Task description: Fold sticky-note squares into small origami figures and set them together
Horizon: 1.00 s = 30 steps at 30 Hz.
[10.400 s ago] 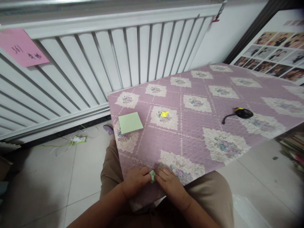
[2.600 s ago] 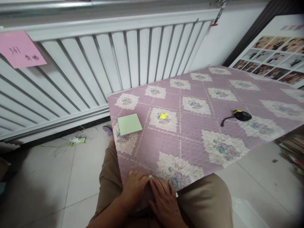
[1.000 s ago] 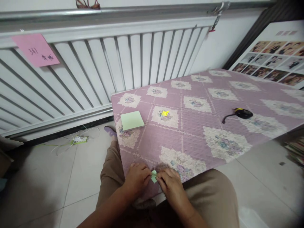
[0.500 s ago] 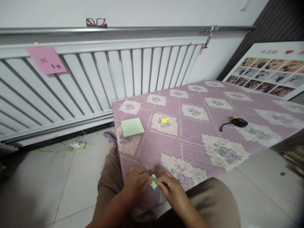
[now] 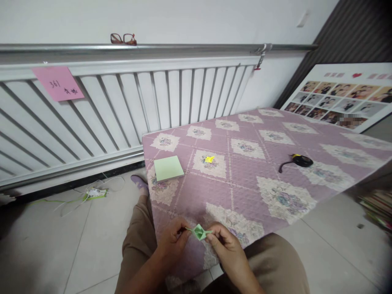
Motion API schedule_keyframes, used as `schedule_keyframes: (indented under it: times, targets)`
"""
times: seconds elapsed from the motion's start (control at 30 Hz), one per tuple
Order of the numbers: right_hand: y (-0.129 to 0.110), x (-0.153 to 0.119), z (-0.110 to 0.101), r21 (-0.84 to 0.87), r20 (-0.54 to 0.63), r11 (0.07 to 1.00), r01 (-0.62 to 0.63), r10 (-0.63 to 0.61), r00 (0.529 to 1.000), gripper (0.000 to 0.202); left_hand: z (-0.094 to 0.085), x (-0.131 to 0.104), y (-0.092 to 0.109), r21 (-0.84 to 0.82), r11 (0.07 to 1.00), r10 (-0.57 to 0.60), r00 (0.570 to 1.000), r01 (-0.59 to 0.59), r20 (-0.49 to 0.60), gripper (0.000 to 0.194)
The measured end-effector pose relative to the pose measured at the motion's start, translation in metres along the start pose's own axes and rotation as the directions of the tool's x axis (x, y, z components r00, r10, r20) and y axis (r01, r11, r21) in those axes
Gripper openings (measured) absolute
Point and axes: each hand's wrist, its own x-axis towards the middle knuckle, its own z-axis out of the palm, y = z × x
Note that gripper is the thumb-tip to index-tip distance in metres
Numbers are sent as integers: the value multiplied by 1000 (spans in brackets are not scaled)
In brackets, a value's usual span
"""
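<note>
A small piece of folded green paper (image 5: 199,232) is stretched between my hands over the near edge of the table. Its middle stands open like a little pocket, with a narrow point out to each side. My left hand (image 5: 173,241) pinches the left point between thumb and fingertips. On the other side, my right hand (image 5: 225,241) pinches the right point the same way. A stack of pale green square paper (image 5: 169,168) lies on the tablecloth beyond my left hand. Farther in sits a small folded yellow paper piece (image 5: 210,159).
The table (image 5: 245,173) has a purple floral cloth. A black object with a strap (image 5: 301,161) lies on its right part. Behind stands a white radiator (image 5: 180,92) with glasses (image 5: 123,39) on the pipe above. A power strip (image 5: 95,194) with cables is on the floor.
The green paper has gone from a small flat diamond to a wider, opened shape with side points. My hands have moved slightly apart, each still pinching it.
</note>
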Motion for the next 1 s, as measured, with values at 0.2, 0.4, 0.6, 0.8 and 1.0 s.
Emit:
schedule_keyframes:
  times: [0.2,0.4,0.6,0.8,1.0]
  targets:
    - [7,-1,-1,137,-105,990,-26,40,994,28,4,-2,-11,-62,997,-59,996,55,-67,12]
    - [13,-2,-3,23,-141,1000,16,-13,990,22,6,-4,-22,127,992,8,997,1,-76,11]
    - [8,3,-2,-312,126,931,190,-158,979,12,12,-9,-24,390,915,101,995,-99,15,17]
    - [29,9,-7,-545,139,787,288,-254,957,11,16,-5,-28,484,874,29,999,-43,36,18]
    - [40,8,-12,-632,136,721,284,-257,957,10,18,1,-29,507,862,-5,1000,-10,29,18]
